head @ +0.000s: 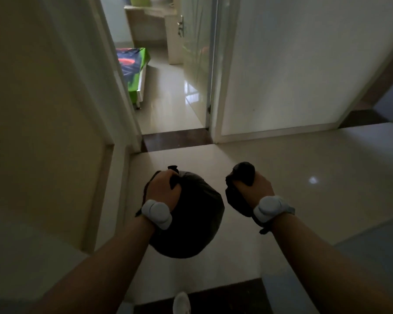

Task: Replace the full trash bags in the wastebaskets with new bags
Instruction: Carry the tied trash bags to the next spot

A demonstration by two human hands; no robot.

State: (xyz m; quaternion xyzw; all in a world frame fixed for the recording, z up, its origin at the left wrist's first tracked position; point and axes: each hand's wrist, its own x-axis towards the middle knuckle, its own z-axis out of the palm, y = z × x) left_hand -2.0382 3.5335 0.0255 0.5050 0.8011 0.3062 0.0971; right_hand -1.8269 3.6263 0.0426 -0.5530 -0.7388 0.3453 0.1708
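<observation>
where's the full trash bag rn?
Head view, lower centre: full black bag hangs from the left hand over the tiled floor, left of the right hand's black bundle.

Fingers of left hand (162, 189) hidden under knotted neck of full trash bag (191, 223). Fingers of right hand (252, 189) buried in dark bundle (244, 173); what bundle is, cannot tell. White shoe (181, 303) cut by bottom edge. Bed (132, 64) mostly behind door frame (133, 123). Green object (138, 0) cut by top edge.
</observation>
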